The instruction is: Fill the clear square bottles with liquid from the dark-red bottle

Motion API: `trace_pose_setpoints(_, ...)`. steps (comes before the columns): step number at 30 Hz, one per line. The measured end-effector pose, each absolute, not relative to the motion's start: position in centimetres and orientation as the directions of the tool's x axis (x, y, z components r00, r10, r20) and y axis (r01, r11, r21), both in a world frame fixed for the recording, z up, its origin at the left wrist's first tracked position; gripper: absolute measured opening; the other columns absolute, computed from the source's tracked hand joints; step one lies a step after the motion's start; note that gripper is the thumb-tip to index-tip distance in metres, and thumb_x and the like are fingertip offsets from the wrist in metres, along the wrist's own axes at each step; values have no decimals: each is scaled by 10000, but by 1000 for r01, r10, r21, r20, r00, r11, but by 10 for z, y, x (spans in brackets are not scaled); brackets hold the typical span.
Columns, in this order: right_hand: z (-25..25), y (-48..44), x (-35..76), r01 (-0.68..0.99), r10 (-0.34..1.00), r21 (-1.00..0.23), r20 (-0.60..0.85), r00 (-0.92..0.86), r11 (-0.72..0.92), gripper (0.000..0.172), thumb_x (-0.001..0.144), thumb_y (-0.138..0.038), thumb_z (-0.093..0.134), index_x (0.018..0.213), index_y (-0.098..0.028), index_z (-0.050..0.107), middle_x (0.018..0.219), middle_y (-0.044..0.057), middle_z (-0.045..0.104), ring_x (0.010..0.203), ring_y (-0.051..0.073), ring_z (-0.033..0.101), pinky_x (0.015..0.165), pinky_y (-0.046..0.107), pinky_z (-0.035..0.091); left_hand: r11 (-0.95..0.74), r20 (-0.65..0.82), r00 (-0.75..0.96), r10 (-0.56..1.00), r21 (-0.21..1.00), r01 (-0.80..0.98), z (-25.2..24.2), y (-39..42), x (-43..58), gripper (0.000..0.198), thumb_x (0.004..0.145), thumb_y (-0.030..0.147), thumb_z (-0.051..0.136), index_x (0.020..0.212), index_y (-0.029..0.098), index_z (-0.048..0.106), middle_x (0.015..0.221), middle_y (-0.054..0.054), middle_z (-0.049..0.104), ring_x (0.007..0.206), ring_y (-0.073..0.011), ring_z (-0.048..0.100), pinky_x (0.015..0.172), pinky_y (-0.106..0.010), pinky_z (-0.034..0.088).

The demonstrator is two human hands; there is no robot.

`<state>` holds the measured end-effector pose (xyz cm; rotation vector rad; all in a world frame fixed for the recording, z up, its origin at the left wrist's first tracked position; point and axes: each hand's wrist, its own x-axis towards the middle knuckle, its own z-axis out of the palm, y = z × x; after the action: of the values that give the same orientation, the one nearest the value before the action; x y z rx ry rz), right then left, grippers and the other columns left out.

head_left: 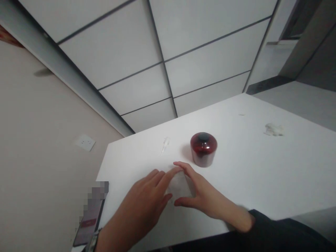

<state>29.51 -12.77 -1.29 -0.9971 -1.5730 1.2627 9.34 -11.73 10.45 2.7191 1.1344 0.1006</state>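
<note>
Near the front of the white table, a small whitish, squarish piece sits between my two hands; it looks thin or see-through, and its kind is unclear. My left hand curves around its left side, the index finger reaching over its top edge and the thumb at its lower left. On the opposite side, my right hand has its fingers at the top and its thumb at the bottom, closed around the right edge. Just beyond my right hand stands a dark red, glossy bottle with a black cap, upright.
A thin, pale, translucent piece lies behind my left hand. Toward the table's right lies a crumpled whitish wad, with a small scrap farther back. A partly blurred phone-like device is at the left edge. White panels border the table behind.
</note>
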Motion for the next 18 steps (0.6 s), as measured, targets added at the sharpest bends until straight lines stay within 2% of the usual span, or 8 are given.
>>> trace_pose_setpoints(2, -16, -128, 295, 43, 942, -979, 179, -284, 199, 964, 704, -313, 971, 1509, -286, 441, 1549, 128, 563, 1448, 342, 535, 1217, 574, 418, -660, 19, 668, 743, 178, 729, 107, -116, 96, 680, 934, 107, 690, 1528, 331, 449, 1110, -43, 747, 947, -270, 765, 796, -425, 683)
trace_pose_setpoints(4, -19, -127, 294, 20, 939, -974, 213, -272, 227, 927, 693, -298, 976, 1477, -282, 480, 1515, 115, 592, 1416, 332, 563, 1200, 558, 437, -667, 61, 670, 740, 201, 717, 107, -113, 102, 638, 944, 129, 699, 1506, 329, 471, 1265, -74, 724, 1110, -279, 752, 904, -441, 674)
trace_pose_setpoints(7, -21, -126, 293, 26, 942, -974, 209, -264, 224, 860, 685, -315, 975, 1424, -262, 539, 1436, 116, 646, 1332, 343, 623, 1135, 560, 496, -714, 127, 708, 695, 230, 661, 103, -107, 115, 649, 933, 130, 724, 1507, 307, 480, 1522, -119, 607, 1399, -307, 616, 1122, -497, 583)
trace_pose_setpoints(9, -22, -125, 292, 30, 946, -973, 213, -245, 227, 842, 678, -336, 976, 1406, -253, 562, 1400, 121, 669, 1311, 355, 639, 1117, 573, 510, -733, 132, 727, 674, 242, 636, 101, -106, 123, 589, 937, 138, 727, 1472, 284, 529, 1498, -117, 636, 1387, -300, 628, 1139, -492, 574)
trace_pose_setpoints(11, -24, -125, 292, 8, 941, -968, 243, -235, 252, 868, 696, -342, 964, 1447, -259, 537, 1461, 130, 639, 1373, 356, 603, 1169, 591, 469, -739, 75, 749, 659, 249, 626, 102, -108, 125, 530, 951, 156, 720, 1442, 282, 565, 1440, -101, 687, 1313, -287, 685, 1087, -468, 613)
trace_pose_setpoints(14, -26, -124, 293, -20, 930, -963, 265, -256, 269, 948, 717, -355, 952, 1525, -270, 464, 1570, 143, 558, 1459, 351, 534, 1237, 598, 397, -725, -18, 745, 667, 215, 654, 105, -115, 121, 599, 951, 140, 693, 1502, 293, 512, 1462, -105, 681, 1296, -301, 700, 1032, -486, 641)
trace_pose_setpoints(16, -26, -123, 293, -10, 933, -968, 246, -262, 252, 1007, 688, -370, 974, 1540, -271, 446, 1560, 146, 567, 1447, 355, 545, 1221, 590, 419, -713, -32, 731, 682, 191, 674, 107, -118, 116, 647, 948, 96, 652, 1536, 297, 474, 1455, -106, 685, 1279, -300, 710, 1014, -492, 645)
trace_pose_setpoints(18, -26, -123, 292, 2, 939, -971, 229, -256, 238, 1038, 655, -369, 995, 1533, -271, 451, 1533, 142, 589, 1420, 356, 569, 1194, 574, 449, -704, -39, 721, 692, 185, 686, 108, -119, 115, 615, 959, 83, 620, 1520, 303, 497, 1373, -88, 731, 1195, -283, 747, 973, -468, 658)
